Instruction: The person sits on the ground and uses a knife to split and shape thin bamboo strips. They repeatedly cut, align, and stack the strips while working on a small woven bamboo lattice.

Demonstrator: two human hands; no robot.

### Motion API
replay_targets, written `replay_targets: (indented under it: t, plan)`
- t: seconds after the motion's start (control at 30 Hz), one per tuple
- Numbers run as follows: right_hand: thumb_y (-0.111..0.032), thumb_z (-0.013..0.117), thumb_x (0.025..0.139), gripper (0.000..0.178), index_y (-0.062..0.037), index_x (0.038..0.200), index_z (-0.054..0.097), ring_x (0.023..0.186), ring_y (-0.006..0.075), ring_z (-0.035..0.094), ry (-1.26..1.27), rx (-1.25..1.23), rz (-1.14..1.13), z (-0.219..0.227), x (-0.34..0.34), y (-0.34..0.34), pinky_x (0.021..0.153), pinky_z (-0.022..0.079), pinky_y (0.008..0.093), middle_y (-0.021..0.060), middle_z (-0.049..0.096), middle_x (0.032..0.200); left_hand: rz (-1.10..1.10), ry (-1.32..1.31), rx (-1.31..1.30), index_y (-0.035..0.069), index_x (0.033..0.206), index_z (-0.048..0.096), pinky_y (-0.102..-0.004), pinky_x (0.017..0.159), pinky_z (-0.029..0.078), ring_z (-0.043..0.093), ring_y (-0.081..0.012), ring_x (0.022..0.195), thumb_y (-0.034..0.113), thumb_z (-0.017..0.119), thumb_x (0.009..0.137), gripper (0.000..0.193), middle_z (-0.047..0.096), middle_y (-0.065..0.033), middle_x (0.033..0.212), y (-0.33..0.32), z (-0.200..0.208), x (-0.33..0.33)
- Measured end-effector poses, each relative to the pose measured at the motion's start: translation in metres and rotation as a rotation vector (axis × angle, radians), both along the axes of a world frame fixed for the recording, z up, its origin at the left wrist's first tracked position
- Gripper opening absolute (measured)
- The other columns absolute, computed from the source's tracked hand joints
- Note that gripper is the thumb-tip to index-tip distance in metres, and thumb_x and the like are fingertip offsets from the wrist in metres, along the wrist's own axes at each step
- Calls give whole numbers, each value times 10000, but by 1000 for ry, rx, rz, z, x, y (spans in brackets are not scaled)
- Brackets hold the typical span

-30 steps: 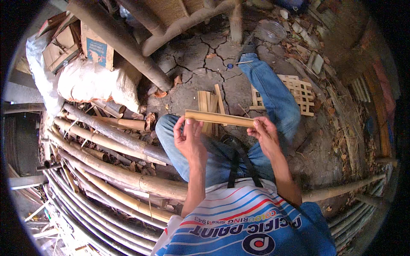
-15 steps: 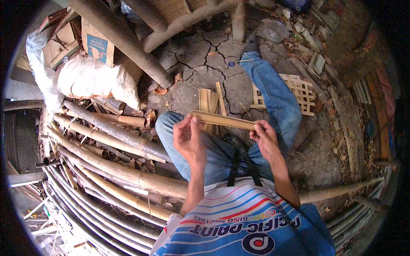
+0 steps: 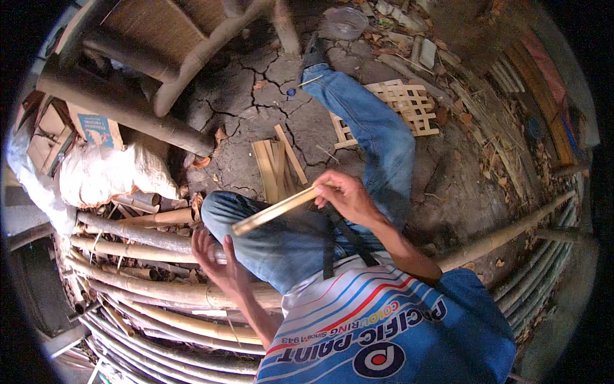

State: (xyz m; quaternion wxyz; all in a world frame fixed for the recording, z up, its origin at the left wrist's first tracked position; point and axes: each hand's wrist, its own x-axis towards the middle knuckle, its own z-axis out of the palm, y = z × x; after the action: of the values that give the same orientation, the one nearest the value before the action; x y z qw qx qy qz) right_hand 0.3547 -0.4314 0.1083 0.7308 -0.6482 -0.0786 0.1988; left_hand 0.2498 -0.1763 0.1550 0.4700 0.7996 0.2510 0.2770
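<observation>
My right hand (image 3: 347, 200) pinches one end of a split bamboo strip (image 3: 272, 212). The strip slants down to the left over my bent left knee, its free end a little apart from my left hand (image 3: 220, 262). That hand is open, fingers spread, beside the knee and above the bamboo poles. On the ground past the knee lie several flat bamboo slats (image 3: 268, 168) in a loose pile, with one narrow piece (image 3: 291, 153) angled at its right. A woven lattice of bamboo strips (image 3: 409, 105) lies partly under my outstretched right leg.
Long bamboo poles (image 3: 166, 288) run along my left side, and another pole (image 3: 505, 233) crosses at right. A stuffed white sack (image 3: 115, 173) stands far left near a wooden frame (image 3: 128, 118). A clear plastic container (image 3: 345, 24) sits on the cracked earth (image 3: 236, 96) beyond my foot.
My left hand has let go of the bamboo strip and moved down and left, opening. My right hand has carried the strip leftward and tilted it. The whole view has shifted.
</observation>
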Motion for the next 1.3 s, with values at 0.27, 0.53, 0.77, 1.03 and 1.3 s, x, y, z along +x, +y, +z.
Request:
replay_targets:
  t: [0.27, 0.53, 0.77, 1.03, 1.3]
  plan:
    - [-119, 551, 986, 146, 20, 994, 591, 710, 108, 647, -138, 9, 319, 13, -16, 17, 639, 521, 269, 56, 647, 800, -854, 644, 95, 14, 967, 648, -367, 628, 506, 653, -232, 665, 332, 594, 963, 322, 665, -100, 730, -30, 18, 16]
    - [-123, 531, 993, 156, 24, 990, 582, 732, 117, 642, -82, 15, 302, -1, -20, -15, 631, 511, 280, 62, 642, 803, -875, 643, 30, 28, 867, 626, -329, 502, 421, 555, -173, 534, 298, 495, 1021, 337, 567, -77, 604, -65, -10, 16]
    - [-155, 539, 996, 186, 2, 1075, 601, 787, 111, 634, 57, 39, 253, -15, -28, -15, 690, 521, 272, 63, 649, 897, -851, 597, 27, 14, 825, 618, -348, 509, 416, 535, -180, 523, 337, 474, 1025, 406, 550, -80, 589, -73, -18, 10]
    - [-225, 601, 949, 209, -53, 1067, 616, 851, 151, 653, -269, -271, -957, 7, 8, -128, 753, 524, 284, 79, 690, 987, -439, 472, -447, 3, 834, 610, -233, 501, 324, 424, -68, 564, 358, 497, 1022, 417, 494, 29, 629, -32, -10, 9]
    - [-290, 673, 913, 484, 16, 1264, 541, 964, 256, 605, 270, -1228, -332, -216, -57, -290, 879, 495, 366, 131, 616, 1136, -229, 456, 151, 16, 848, 560, -430, 587, 421, 530, -371, 613, 318, 500, 1010, 348, 541, -202, 673, -18, -2, 8]
